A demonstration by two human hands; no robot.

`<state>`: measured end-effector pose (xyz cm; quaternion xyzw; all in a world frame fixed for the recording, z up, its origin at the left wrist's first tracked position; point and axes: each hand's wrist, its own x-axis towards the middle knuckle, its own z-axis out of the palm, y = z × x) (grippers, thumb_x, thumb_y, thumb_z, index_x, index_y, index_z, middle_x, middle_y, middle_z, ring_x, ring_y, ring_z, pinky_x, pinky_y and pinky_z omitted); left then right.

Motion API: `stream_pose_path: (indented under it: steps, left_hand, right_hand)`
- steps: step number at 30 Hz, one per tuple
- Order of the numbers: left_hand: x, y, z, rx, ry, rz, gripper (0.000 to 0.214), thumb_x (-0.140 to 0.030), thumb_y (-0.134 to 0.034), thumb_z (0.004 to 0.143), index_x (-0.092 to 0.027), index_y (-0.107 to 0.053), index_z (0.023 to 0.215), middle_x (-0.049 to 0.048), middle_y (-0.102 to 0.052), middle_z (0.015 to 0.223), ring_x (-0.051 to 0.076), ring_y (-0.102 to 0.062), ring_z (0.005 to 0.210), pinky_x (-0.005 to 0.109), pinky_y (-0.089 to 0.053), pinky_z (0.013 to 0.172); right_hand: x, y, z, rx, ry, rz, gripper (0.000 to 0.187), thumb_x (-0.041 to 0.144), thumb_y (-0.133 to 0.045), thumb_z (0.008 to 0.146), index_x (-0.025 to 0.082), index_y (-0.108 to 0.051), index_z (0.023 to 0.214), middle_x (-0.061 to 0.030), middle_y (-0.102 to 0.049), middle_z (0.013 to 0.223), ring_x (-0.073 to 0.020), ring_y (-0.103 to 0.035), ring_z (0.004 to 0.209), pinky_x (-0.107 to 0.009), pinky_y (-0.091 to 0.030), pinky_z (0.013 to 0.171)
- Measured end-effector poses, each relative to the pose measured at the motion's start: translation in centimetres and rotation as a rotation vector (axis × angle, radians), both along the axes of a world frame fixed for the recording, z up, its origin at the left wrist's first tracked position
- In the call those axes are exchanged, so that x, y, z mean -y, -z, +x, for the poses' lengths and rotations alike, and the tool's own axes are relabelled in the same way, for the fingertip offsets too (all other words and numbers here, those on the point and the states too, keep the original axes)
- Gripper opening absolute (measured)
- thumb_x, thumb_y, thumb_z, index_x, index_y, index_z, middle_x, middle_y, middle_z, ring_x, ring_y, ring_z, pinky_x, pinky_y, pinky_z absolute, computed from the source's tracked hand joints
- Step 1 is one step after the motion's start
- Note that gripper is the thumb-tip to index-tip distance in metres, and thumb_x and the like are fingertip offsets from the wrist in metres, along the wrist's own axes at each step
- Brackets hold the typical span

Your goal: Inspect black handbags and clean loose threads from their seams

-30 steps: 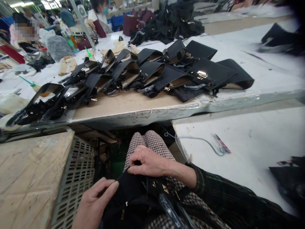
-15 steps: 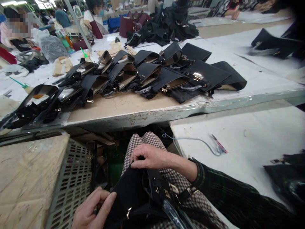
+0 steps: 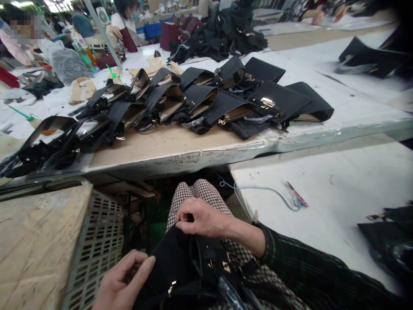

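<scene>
A black handbag (image 3: 180,267) with gold fittings lies on my lap, over checked trousers. My right hand (image 3: 201,217) is closed, pinching the bag's far top edge. My left hand (image 3: 122,282) grips the bag's near left side, thumb and fingers curled round the black material. A plastic-wrapped handle (image 3: 230,292) of the bag shows at the bottom.
A row of several black handbags (image 3: 200,101) lies across the worktable (image 3: 167,146) ahead. A white table (image 3: 325,189) on the right holds a pen (image 3: 295,193) and a blue cord. A wooden board (image 3: 35,241) and a grey crate (image 3: 100,241) stand left. People work at the far left.
The bag has shifted slightly on my lap. Both hands keep their grip, the right one curling a little tighter on the edge.
</scene>
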<state>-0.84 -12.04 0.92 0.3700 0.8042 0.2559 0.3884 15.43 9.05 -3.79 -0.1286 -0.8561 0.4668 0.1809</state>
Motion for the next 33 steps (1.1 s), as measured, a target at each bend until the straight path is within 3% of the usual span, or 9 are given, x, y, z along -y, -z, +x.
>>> stream_pose_path:
  steps: [3,5,11,17,21,24,27,30,33]
  left_hand:
    - [-2.1,-0.9,-0.7,0.084,0.058,-0.062,0.041,-0.055,-0.059,0.084,-0.022,-0.067,0.107,0.0003,-0.068,0.083,0.018,-0.061,0.077,0.022,-0.047,0.068]
    - [-4.1,-1.3,-0.6,0.122,0.119,-0.082,0.043,-0.053,-0.057,0.086,-0.02,-0.065,0.113,0.002,-0.07,0.089,0.019,-0.062,0.082,0.023,-0.047,0.071]
    - [-8.5,-1.1,0.8,0.061,0.326,0.004,0.028,-0.038,-0.056,0.087,-0.017,-0.073,0.08,0.0007,-0.068,0.075,0.018,-0.059,0.075,0.024,-0.042,0.067]
    - [-4.7,-1.6,-0.7,0.31,0.13,-0.149,0.027,-0.035,-0.062,0.083,-0.017,-0.076,0.096,0.002,-0.074,0.081,0.019,-0.063,0.074,0.025,-0.044,0.066]
    - [-0.1,-2.1,-2.2,0.305,-0.029,-0.162,0.027,-0.04,-0.066,0.079,-0.016,-0.076,0.087,0.0021,-0.073,0.078,0.019,-0.062,0.074,0.025,-0.045,0.068]
    - [1.8,-2.6,-2.7,0.278,-0.028,-0.168,0.027,-0.041,-0.064,0.081,-0.015,-0.073,0.081,0.002,-0.07,0.076,0.018,-0.06,0.074,0.025,-0.045,0.069]
    - [1.5,-3.6,-2.7,0.283,0.072,-0.166,0.023,-0.035,-0.061,0.083,-0.017,-0.07,0.094,0.0039,-0.071,0.087,0.02,-0.062,0.083,0.027,-0.047,0.075]
    - [-1.1,-4.1,-2.0,0.217,0.18,-0.137,0.031,-0.034,-0.06,0.085,-0.021,-0.064,0.113,0.0038,-0.069,0.099,0.02,-0.062,0.092,0.026,-0.047,0.08]
    - [-4.7,-2.9,-0.9,0.167,0.239,-0.067,0.029,-0.04,-0.061,0.085,-0.02,-0.065,0.104,0.0009,-0.066,0.088,0.017,-0.059,0.082,0.023,-0.044,0.072]
  right_hand:
    - [0.3,-0.1,-0.1,0.017,0.028,0.002,0.009,0.014,-0.065,0.074,0.016,-0.061,0.066,0.0006,-0.063,0.067,-0.0121,-0.056,0.067,-0.023,-0.042,0.069]
    - [0.6,-0.2,-0.2,0.026,0.025,0.013,0.009,0.016,-0.065,0.074,0.016,-0.061,0.066,0.0009,-0.062,0.067,-0.0121,-0.056,0.067,-0.024,-0.041,0.069]
    - [1.0,-0.3,0.0,0.016,0.015,0.031,0.01,0.017,-0.063,0.075,0.017,-0.06,0.066,0.0005,-0.063,0.068,-0.0127,-0.056,0.068,-0.025,-0.041,0.071]
    - [0.8,-0.5,0.7,0.025,0.003,-0.001,0.01,0.019,-0.064,0.077,0.016,-0.063,0.068,0.0002,-0.065,0.068,-0.0123,-0.057,0.068,-0.024,-0.042,0.07]
    - [0.7,-0.5,0.8,0.016,-0.011,-0.043,0.009,0.02,-0.064,0.078,0.016,-0.065,0.07,-0.0005,-0.066,0.071,-0.0121,-0.058,0.069,-0.024,-0.043,0.071]
    - [1.0,-0.6,0.5,0.021,-0.015,-0.022,0.009,0.018,-0.064,0.078,0.016,-0.064,0.069,-0.0006,-0.065,0.07,-0.0127,-0.058,0.07,-0.025,-0.043,0.073]
    - [1.2,-0.7,0.3,0.037,0.005,-0.011,0.009,0.017,-0.064,0.077,0.015,-0.064,0.068,-0.0013,-0.066,0.07,-0.0134,-0.058,0.07,-0.025,-0.043,0.073]
    - [1.3,-0.9,0.3,0.03,0.011,-0.003,0.008,0.018,-0.065,0.077,0.016,-0.064,0.069,-0.0011,-0.065,0.07,-0.0134,-0.058,0.069,-0.025,-0.043,0.071]
    - [1.6,-1.0,0.3,0.025,0.01,0.019,0.009,0.019,-0.064,0.077,0.016,-0.063,0.069,-0.0003,-0.064,0.068,-0.0129,-0.056,0.068,-0.025,-0.042,0.068]
